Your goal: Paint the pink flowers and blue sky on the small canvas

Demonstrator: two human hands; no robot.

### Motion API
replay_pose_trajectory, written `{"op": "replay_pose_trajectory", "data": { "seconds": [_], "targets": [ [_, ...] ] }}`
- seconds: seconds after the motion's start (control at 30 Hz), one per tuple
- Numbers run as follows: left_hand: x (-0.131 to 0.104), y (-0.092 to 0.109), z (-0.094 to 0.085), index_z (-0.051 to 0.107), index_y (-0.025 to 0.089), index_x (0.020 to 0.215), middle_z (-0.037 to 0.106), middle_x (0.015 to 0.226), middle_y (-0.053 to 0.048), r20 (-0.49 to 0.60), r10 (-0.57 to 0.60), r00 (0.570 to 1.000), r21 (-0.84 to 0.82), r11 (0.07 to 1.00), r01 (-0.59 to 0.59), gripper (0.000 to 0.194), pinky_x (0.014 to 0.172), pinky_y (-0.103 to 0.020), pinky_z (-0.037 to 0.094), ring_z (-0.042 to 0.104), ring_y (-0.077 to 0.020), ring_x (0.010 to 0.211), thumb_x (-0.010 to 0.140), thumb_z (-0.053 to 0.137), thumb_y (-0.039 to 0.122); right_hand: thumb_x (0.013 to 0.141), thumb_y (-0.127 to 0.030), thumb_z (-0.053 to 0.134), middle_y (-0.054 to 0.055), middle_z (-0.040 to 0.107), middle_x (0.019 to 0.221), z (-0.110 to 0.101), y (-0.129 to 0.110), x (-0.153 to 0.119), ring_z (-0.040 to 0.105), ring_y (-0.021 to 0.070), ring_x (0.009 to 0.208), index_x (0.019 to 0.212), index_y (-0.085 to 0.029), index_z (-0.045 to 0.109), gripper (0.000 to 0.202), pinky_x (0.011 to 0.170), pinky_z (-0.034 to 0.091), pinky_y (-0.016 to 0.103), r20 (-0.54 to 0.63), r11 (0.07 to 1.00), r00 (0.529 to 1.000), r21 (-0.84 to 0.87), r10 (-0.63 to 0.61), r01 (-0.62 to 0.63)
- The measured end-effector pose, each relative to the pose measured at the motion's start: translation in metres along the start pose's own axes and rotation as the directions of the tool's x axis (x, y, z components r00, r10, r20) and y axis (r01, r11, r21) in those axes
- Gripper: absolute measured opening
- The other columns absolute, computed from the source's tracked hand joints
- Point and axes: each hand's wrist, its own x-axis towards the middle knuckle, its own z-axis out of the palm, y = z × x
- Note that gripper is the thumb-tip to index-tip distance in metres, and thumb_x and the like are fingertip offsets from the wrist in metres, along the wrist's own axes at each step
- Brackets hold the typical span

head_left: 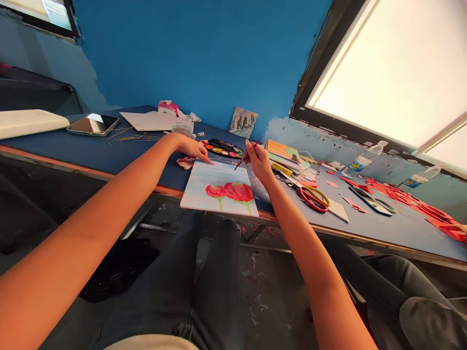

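Observation:
A pale canvas (204, 177) lies at the table's front edge, overhanging it slightly. Red flowers (233, 191) with green stems are painted on it under a light blue ground. My left hand (193, 148) rests at the canvas's far left edge, index finger stretched onto the surface, nothing gripped. Pinched in my right hand (257, 159) is a thin red paintbrush (241, 163), its tip pointing down over the canvas's far right part; whether it touches, I cannot tell. Just beyond the canvas sits a paint palette (233, 152) with several colours. A crumpled stained tissue (185, 163) lies by the left edge.
Scissors (314, 199), a yellow tube (281, 169) and a painted picture (284, 151) are to the right. Farther right are water bottles (365, 159) and red paper scraps (404, 194). On the left lie a phone (94, 125) and white sheets (146, 120). Another person's leg (401, 282) shows at right.

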Motion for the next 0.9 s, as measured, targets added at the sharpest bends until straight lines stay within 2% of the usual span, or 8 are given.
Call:
{"op": "replay_pose_trajectory", "data": {
  "seconds": [0.27,0.47,0.57,0.8,0.9],
  "targets": [
    [0.005,-0.002,-0.004,0.053,0.022,0.08,0.049,0.043,0.001,0.001,0.014,1.0,0.06,0.998,-0.015,0.049,0.039,-0.026,0.034,0.045,-0.0149,0.037,0.083,0.06,0.07,0.09,-0.08,0.031,-0.001,0.054,0.058,0.001,-0.004,0.002,0.05,0.0098,0.054,0.066,-0.021,0.053,0.068,0.062,0.043,0.027,-0.02,1.0,1.0,-0.008,0.001,-0.002],
    [0.005,-0.002,-0.005,0.055,0.021,0.076,0.047,0.046,-0.001,0.006,0.057,0.998,0.136,0.989,-0.057,0.056,0.04,-0.024,0.038,0.05,-0.0152,0.04,0.083,0.052,0.076,0.091,-0.08,0.028,-0.001,0.059,0.062,0.005,-0.005,0.003,0.052,0.01,0.058,0.07,-0.02,0.057,0.069,0.072,0.044,0.028,0.084,0.996,0.996,-0.08,-0.024,0.03],
    [0.004,-0.002,-0.004,0.053,0.021,0.074,0.044,0.047,0.0,-0.003,0.036,0.999,0.138,0.99,-0.035,0.059,0.041,-0.024,0.037,0.05,-0.015,0.041,0.08,0.052,0.08,0.091,-0.08,0.028,0.0,0.06,0.06,0.006,-0.005,0.003,0.053,0.0104,0.058,0.069,-0.02,0.056,0.07,0.072,0.043,0.028,0.123,0.995,0.992,-0.095,-0.017,0.029],
    [0.008,-0.004,-0.005,0.058,0.021,0.08,0.045,0.048,0.0,-0.017,-0.014,1.0,0.065,0.998,0.015,0.06,0.04,-0.024,0.034,0.047,-0.0148,0.041,0.073,0.062,0.081,0.091,-0.079,0.03,-0.001,0.058,0.057,0.005,-0.002,0.003,0.054,0.0097,0.055,0.068,-0.02,0.055,0.069,0.065,0.042,0.027,0.137,0.998,0.991,-0.06,-0.005,0.013],
    [0.012,-0.008,-0.007,0.057,0.021,0.079,0.045,0.048,0.001,-0.024,-0.001,1.0,0.055,0.998,0.003,0.058,0.039,-0.023,0.034,0.046,-0.0136,0.04,0.073,0.065,0.078,0.091,-0.08,0.029,0.0,0.058,0.059,0.004,-0.003,0.003,0.054,0.0097,0.057,0.069,-0.02,0.056,0.069,0.065,0.041,0.027,0.088,0.998,0.996,-0.061,-0.002,0.008]
  ]
}}
